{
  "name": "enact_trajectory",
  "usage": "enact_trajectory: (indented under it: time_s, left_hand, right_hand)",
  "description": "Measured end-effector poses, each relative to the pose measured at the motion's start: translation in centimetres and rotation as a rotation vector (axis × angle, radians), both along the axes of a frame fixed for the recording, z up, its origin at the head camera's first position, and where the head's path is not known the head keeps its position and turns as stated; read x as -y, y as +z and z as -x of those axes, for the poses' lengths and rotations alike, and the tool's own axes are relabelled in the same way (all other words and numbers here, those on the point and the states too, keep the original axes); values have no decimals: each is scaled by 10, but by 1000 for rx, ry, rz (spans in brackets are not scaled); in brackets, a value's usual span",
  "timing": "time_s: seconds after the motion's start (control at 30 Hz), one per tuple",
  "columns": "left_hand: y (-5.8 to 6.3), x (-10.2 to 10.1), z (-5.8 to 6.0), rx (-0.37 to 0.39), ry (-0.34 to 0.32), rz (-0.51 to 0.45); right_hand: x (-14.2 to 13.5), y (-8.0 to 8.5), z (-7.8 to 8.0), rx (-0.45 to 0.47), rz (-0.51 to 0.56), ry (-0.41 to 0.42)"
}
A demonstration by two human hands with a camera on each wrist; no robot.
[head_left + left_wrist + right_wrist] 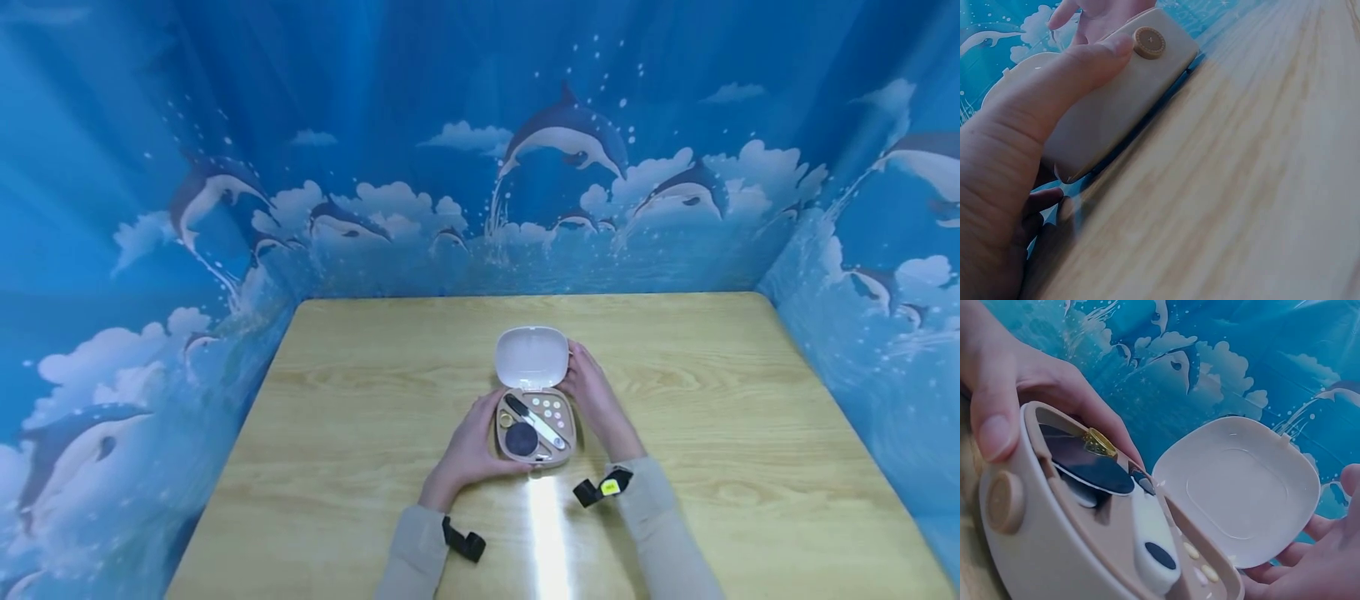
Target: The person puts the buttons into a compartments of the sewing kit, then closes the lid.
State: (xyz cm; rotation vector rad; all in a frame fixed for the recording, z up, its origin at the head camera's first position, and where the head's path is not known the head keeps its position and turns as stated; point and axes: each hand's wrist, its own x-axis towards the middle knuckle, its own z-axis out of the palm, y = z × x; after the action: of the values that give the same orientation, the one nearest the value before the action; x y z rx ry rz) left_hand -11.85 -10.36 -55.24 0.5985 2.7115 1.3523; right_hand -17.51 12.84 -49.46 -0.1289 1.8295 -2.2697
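A white case (501, 437) with a tan divided inside stands with its lid (531, 357) raised. My left hand (474, 446) grips its left side, the thumb across the front near a round tan knob (1149, 42). My right hand (592, 390) is at the lid's right edge, its fingers (1294, 553) against the lid's back and the thumb apart. Inside lie a dark round disc (521, 439), a small gold dimpled cup (1101, 442), a white stick-like tool with a black end (543, 427) set diagonally, and several small pale round pieces (547, 404).
The case is near the middle of a wood-grain table (360, 392). A blue curtain (420, 75) printed with dolphins stands along the table's back and both sides. Black straps with small devices (467, 543) sit on both wrists.
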Motion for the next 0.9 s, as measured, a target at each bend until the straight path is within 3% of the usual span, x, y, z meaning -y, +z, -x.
enact_trajectory:
  time_s: [0.47, 0.73, 0.9]
  left_hand:
    - [1, 1, 1, 7, 8, 22]
    - [0, 2, 0, -24, -3, 30]
    - [0, 2, 1, -27, -4, 30]
  right_hand:
    - [1, 8, -2, -21, -44, -4]
    - [7, 12, -10, -30, -143, -72]
    - [9, 13, -17, -68, -121, -103]
